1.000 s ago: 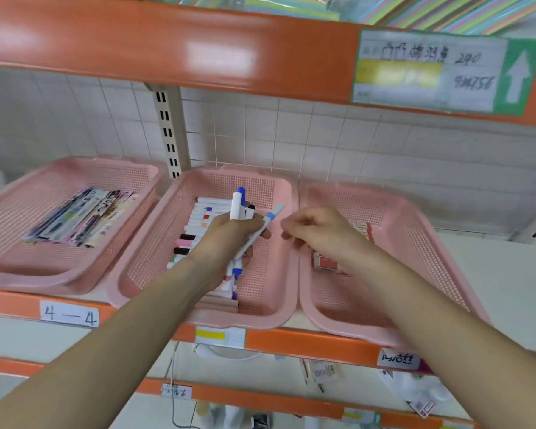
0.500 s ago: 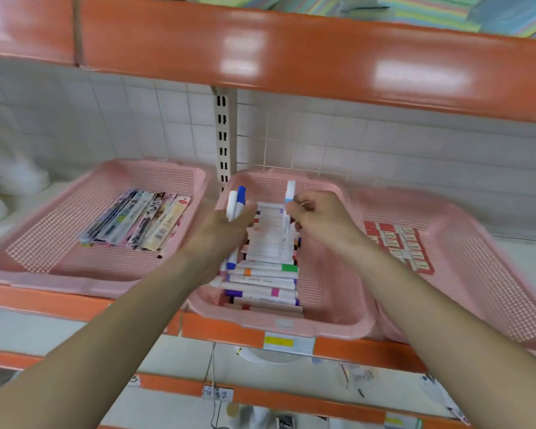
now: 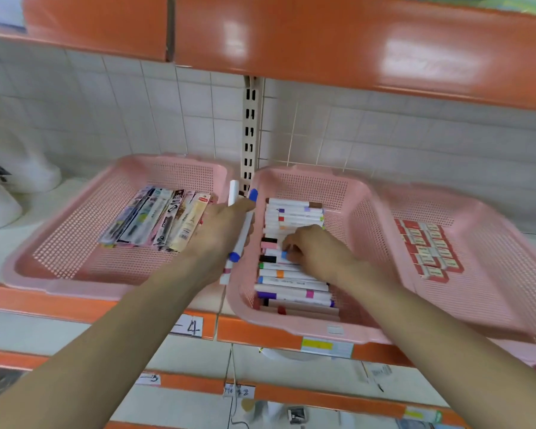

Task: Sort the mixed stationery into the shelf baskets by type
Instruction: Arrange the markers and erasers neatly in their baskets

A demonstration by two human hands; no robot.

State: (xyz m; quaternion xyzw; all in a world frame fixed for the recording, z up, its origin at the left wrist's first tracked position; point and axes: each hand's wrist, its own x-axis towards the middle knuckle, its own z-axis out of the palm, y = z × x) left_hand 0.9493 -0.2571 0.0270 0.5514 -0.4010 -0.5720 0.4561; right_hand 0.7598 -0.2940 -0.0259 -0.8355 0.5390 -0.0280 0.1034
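Note:
Three pink mesh baskets stand side by side on the orange shelf. The left basket (image 3: 59, 252) holds flat packaged pens (image 3: 155, 221). The middle basket (image 3: 347, 193) holds a row of white markers (image 3: 294, 286) with coloured bands. The right basket (image 3: 489, 274) holds small red-and-white boxes (image 3: 427, 252). My left hand (image 3: 220, 233) grips a few white markers (image 3: 240, 239) with blue caps, upright over the gap between the left and middle baskets. My right hand (image 3: 313, 252) is down in the middle basket, pinching a blue-tipped marker (image 3: 283, 254) that lies across the row.
An orange upper shelf (image 3: 322, 38) overhangs close above. A slotted metal upright (image 3: 249, 131) stands against the tiled wall behind the baskets. White rounded objects (image 3: 10, 181) sit at the far left. Paper labels (image 3: 189, 328) hang on the shelf's front edge, and a lower shelf lies below.
My right hand has carried the blue-tipped marker from upright above the middle basket down onto the marker row. The left hand stays put with its markers. The view has shifted left.

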